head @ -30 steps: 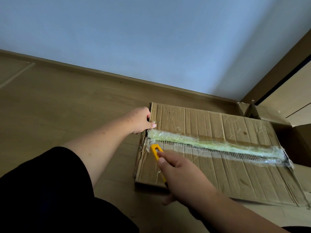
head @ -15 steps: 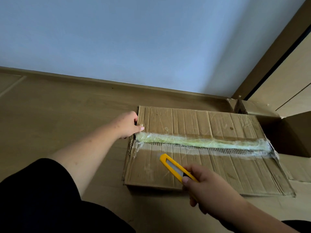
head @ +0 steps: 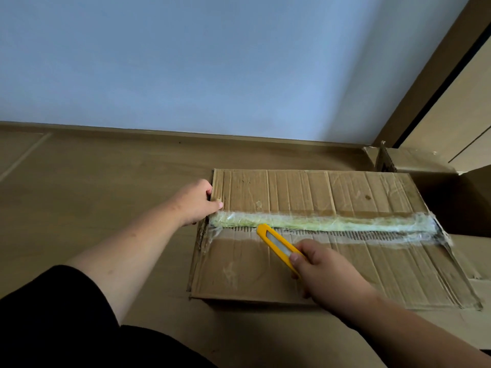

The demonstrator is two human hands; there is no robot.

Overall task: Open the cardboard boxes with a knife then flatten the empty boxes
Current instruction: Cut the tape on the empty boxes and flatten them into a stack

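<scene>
A closed cardboard box [head: 345,272] lies on the wooden floor, its top flaps joined by a strip of clear and yellow-green tape [head: 332,223] along the middle seam. My left hand [head: 195,203] grips the box's left edge, thumb on top beside the tape's end. My right hand [head: 326,272] holds a yellow utility knife [head: 276,243]. The knife's tip sits at the seam, about a quarter of the way along from the left end.
A second cardboard box [head: 430,160], open, stands behind and to the right, by a wooden door frame [head: 435,75]. A pale wall with a skirting board [head: 159,134] runs behind. More flat cardboard [head: 475,261] lies at the right.
My right hand drew the knife back from the tape's left end, then brought its tip to the seam further right. The view shifted, and my left hand stayed on the box's edge.
</scene>
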